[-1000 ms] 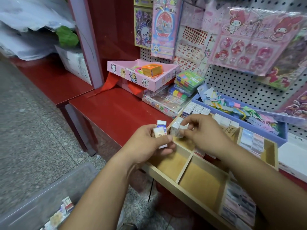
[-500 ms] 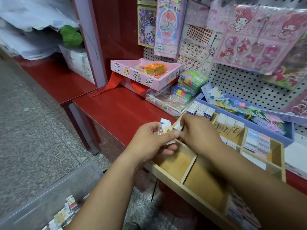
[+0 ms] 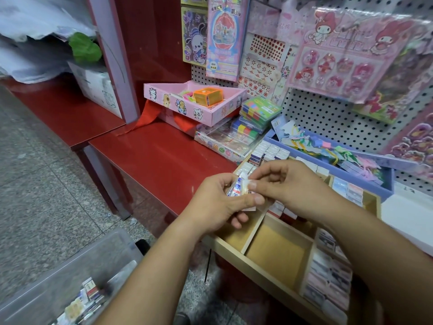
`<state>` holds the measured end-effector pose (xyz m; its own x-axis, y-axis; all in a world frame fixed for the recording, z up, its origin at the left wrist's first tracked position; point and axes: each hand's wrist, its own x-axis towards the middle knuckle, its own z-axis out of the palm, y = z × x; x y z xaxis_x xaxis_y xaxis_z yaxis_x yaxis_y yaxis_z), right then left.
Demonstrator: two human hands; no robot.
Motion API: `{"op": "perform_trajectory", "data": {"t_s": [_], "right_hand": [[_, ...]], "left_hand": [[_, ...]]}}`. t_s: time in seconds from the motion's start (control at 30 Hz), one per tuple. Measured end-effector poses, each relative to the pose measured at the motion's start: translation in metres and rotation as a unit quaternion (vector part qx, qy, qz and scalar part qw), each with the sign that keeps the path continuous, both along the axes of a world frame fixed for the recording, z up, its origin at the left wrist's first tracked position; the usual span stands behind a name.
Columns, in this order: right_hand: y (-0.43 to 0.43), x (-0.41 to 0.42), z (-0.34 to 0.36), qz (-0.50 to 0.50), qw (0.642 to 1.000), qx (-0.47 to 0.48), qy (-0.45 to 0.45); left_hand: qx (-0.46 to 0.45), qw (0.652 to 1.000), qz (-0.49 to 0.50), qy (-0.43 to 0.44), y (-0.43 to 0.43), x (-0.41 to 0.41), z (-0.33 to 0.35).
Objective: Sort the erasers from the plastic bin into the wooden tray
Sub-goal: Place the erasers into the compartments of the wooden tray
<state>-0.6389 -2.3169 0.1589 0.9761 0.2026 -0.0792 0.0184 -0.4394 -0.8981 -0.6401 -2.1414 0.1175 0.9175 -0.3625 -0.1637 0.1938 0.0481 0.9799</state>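
My left hand (image 3: 218, 205) grips a small bunch of wrapped erasers (image 3: 239, 188) above the near left corner of the wooden tray (image 3: 264, 272). My right hand (image 3: 290, 184) meets it from the right and pinches one eraser of that bunch between thumb and forefinger. The tray has several compartments: rows of boxed erasers (image 3: 269, 152) fill the far ones, more lie along its right side (image 3: 328, 285), and two near compartments show bare wood. The clear plastic bin (image 3: 70, 285) stands on the floor at lower left with loose erasers (image 3: 90, 290) in it.
The tray overhangs the front of a red shelf (image 3: 159, 158). Behind it are a pink cardboard box (image 3: 194, 104), stacked colourful packs (image 3: 260, 113) and a blue tray of bookmarks (image 3: 328, 156). A pegboard with sticker sheets (image 3: 346, 55) rises at the back. Grey tiled floor lies left.
My right hand came off the tray's far compartment and closed in on the bunch in my left hand. Both hands now meet over the tray's left corner.
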Motion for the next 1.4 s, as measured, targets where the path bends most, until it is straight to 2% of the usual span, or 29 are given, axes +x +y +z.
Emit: {"op": "perform_trajectory", "data": {"t_s": [0.1, 0.2, 0.27, 0.5, 0.67, 1.03, 1.1, 1.17, 1.23, 1.3, 1.4], "right_hand": [[-0.018, 0.0, 0.001, -0.066, 0.997, -0.02, -0.036], [-0.052, 0.008, 0.0, -0.211, 0.968, -0.098, -0.1], [-0.071, 0.013, -0.003, -0.25, 0.951, -0.145, -0.112], [-0.083, 0.028, -0.031, -0.215, 0.936, -0.257, -0.107], [-0.076, 0.041, -0.042, -0.209, 0.911, -0.336, -0.113], [-0.071, 0.038, -0.034, -0.236, 0.883, -0.391, -0.108], [-0.06, 0.03, -0.025, -0.234, 0.89, -0.368, -0.136], [-0.042, 0.018, -0.017, -0.184, 0.936, -0.265, -0.137], [-0.024, 0.01, -0.011, -0.107, 0.975, -0.167, -0.102], [-0.012, 0.007, -0.01, -0.061, 0.99, -0.107, -0.069], [-0.004, 0.008, -0.011, -0.044, 0.994, -0.077, -0.057]], "left_hand": [[-0.018, 1.0, 0.011, 0.006, -0.005, 0.0, -0.001], [-0.053, 0.998, 0.027, 0.025, -0.006, 0.002, -0.003], [-0.064, 0.996, 0.039, 0.038, -0.006, 0.004, -0.005], [-0.034, 0.997, 0.059, 0.037, -0.009, 0.006, -0.01], [-0.028, 0.998, 0.052, 0.027, -0.01, 0.007, -0.012], [-0.017, 0.999, 0.042, 0.007, -0.008, 0.006, -0.013], [-0.008, 0.999, 0.043, 0.0, -0.007, 0.005, -0.012], [0.0, 0.999, 0.041, -0.012, -0.008, 0.005, -0.011], [0.0, 0.999, 0.043, -0.023, -0.01, 0.004, -0.01], [-0.003, 0.998, 0.047, -0.031, -0.01, 0.005, -0.01], [0.001, 0.998, 0.05, -0.041, -0.009, 0.004, -0.011]]}}
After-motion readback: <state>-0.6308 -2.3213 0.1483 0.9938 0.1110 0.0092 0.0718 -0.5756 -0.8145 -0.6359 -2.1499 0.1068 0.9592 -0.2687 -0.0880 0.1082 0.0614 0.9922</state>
